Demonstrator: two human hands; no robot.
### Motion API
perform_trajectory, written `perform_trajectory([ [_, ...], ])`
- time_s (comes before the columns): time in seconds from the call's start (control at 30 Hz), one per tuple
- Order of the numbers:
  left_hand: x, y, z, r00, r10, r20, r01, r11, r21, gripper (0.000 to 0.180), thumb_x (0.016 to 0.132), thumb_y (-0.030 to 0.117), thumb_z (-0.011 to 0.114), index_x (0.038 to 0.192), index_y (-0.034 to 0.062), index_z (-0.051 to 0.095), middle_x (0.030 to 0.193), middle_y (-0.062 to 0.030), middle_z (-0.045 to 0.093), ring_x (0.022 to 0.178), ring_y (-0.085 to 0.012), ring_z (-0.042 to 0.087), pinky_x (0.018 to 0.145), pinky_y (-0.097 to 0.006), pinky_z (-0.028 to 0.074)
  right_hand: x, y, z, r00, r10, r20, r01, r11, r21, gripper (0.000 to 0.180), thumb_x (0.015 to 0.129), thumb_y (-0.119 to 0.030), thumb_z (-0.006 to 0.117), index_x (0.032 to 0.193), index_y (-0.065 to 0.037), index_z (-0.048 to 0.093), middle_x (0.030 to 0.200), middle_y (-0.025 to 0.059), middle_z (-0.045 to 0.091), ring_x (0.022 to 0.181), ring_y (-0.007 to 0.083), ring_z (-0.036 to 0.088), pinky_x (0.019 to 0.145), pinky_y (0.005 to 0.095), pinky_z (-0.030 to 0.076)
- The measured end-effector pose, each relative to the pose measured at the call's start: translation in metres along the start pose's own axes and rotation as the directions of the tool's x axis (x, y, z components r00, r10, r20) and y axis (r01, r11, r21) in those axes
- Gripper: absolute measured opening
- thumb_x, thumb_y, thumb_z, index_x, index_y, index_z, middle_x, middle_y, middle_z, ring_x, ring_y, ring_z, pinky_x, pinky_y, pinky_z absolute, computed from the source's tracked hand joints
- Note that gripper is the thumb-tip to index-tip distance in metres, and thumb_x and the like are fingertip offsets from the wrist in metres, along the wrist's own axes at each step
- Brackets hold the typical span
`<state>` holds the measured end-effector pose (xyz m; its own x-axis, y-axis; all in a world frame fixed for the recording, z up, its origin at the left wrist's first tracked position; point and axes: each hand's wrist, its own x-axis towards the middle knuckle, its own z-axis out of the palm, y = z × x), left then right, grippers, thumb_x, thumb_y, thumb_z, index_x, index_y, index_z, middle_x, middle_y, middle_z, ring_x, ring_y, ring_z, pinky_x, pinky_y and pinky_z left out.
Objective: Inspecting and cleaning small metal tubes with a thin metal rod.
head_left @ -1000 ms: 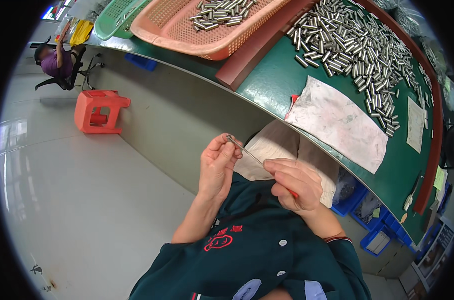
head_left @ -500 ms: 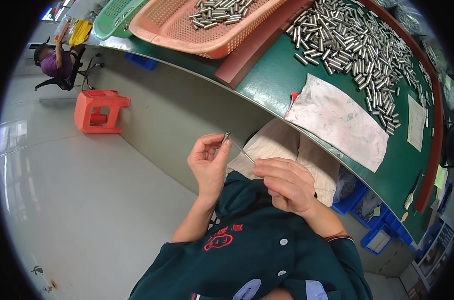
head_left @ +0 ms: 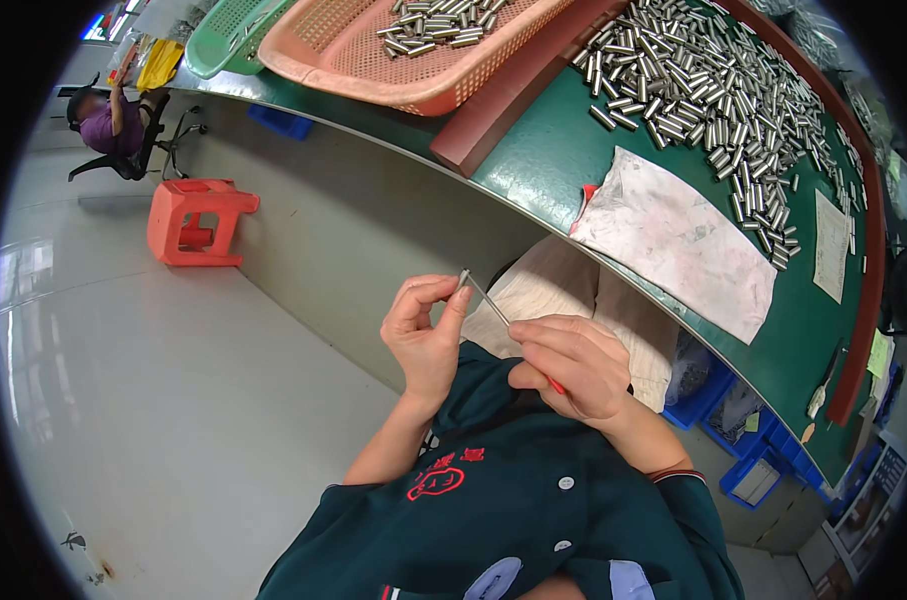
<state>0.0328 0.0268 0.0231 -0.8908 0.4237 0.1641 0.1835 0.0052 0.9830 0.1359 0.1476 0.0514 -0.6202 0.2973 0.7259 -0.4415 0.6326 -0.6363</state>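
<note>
Two bare hands meet below the bench edge, over the lap of a dark green buttoned work shirt (head_left: pixel 533 500). The left hand (head_left: pixel 425 335) is raised with its palm turned toward the body, thumb and forefinger pinched on the upper tip of a thin silver metal rod (head_left: pixel 483 300). This rod slants down to the right into the right hand (head_left: pixel 571 368), which is curled closed around a red-handled tool (head_left: pixel 554 385); only a sliver of red shows under the fingers, so whether rod and handle are one piece cannot be told.

Just behind the hands hangs a pale cloth (head_left: pixel 573 300), draped below the curved rim of the green-topped workbench (head_left: pixel 543 180). On the bench top near its edge lies a stained white rag (head_left: pixel 673 240), and beyond it a wide scatter of small shiny metal cylinders (head_left: pixel 713 90). Left of that, a long dark red bar (head_left: pixel 518 110) separates the heap from a salmon plastic mesh basket (head_left: pixel 373 50) with more cylinders inside, and a green mesh basket (head_left: pixel 228 30) sits beside it. Under the bench at right stand blue plastic bins (head_left: pixel 733 440). Well apart on the grey floor stands an orange plastic stool (head_left: pixel 195 222), and farther off another person in purple (head_left: pixel 108 120) sits on a black chair.
</note>
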Motion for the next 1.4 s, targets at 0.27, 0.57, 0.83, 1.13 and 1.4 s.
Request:
perform_trajectory([
  [0.27, 0.006, 0.0, -0.002, 0.987, -0.078, -0.141, 0.059, 0.99, -0.128, 0.013, 0.07, -0.011, 0.061, 0.079, -0.0037, 0.056, 0.084, -0.0098, 0.055, 0.077, -0.014, 0.053, 0.071, -0.023, 0.045, -0.001, 0.003, 0.012, 0.995, -0.094, 0.026, 0.094, 0.995, -0.019, 0.031, 0.058, -0.004, 0.07, 0.085, 0.003, 0.058, 0.086, 0.0166, 0.061, 0.073, 0.0254, 0.062, 0.062, 0.0313, 0.052],
  [0.57, 0.005, 0.0, -0.003, 0.989, 0.006, -0.15, -0.006, 1.0, -0.001, 0.012, 0.07, -0.011, 0.061, 0.078, -0.0034, 0.057, 0.082, -0.0096, 0.055, 0.076, -0.0142, 0.053, 0.07, -0.023, 0.045, -0.005, 0.003, 0.009, 0.998, -0.046, 0.053, 0.046, 0.999, 0.005, 0.031, 0.068, -0.001, 0.064, 0.096, 0.0, 0.052, 0.092, 0.0156, 0.061, 0.081, 0.0281, 0.062, 0.065, 0.0332, 0.052],
  [0.83, 0.018, 0.0, -0.011, 0.976, -0.075, -0.205, 0.067, 0.997, -0.049, 0.012, 0.071, -0.011, 0.06, 0.08, -0.0032, 0.056, 0.085, -0.0085, 0.056, 0.076, -0.0126, 0.053, 0.069, -0.023, 0.045, -0.003, -0.005, 0.005, 0.995, -0.088, 0.055, 0.075, 0.977, 0.201, 0.019, 0.066, 0.002, 0.06, 0.084, 0.007, 0.056, 0.092, 0.0209, 0.059, 0.086, 0.0329, 0.06, 0.069, 0.0381, 0.052],
  [1.13, 0.012, -0.008, -0.01, 0.974, -0.227, -0.001, 0.204, 0.875, -0.44, 0.017, 0.072, -0.012, 0.058, 0.084, -0.0008, 0.055, 0.092, -0.0104, 0.056, 0.078, -0.0119, 0.054, 0.07, -0.023, 0.045, -0.004, 0.003, 0.005, 0.995, -0.022, -0.096, 0.033, 0.993, 0.114, 0.015, 0.07, 0.004, 0.056, 0.082, -0.001, 0.049, 0.091, 0.0187, 0.06, 0.083, 0.0331, 0.061, 0.065, 0.0369, 0.053],
  [1.4, 0.011, -0.007, -0.01, 0.987, -0.157, 0.019, 0.152, 0.906, -0.395, 0.019, 0.07, -0.014, 0.059, 0.083, -0.0007, 0.055, 0.091, -0.0109, 0.056, 0.08, -0.0131, 0.054, 0.071, -0.023, 0.044, 0.001, 0.004, 0.005, 0.999, -0.032, -0.034, 0.035, 0.996, 0.078, 0.016, 0.081, 0.002, 0.046, 0.095, -0.002, 0.041, 0.085, 0.02, 0.06, 0.076, 0.0345, 0.062, 0.062, 0.0385, 0.052],
])
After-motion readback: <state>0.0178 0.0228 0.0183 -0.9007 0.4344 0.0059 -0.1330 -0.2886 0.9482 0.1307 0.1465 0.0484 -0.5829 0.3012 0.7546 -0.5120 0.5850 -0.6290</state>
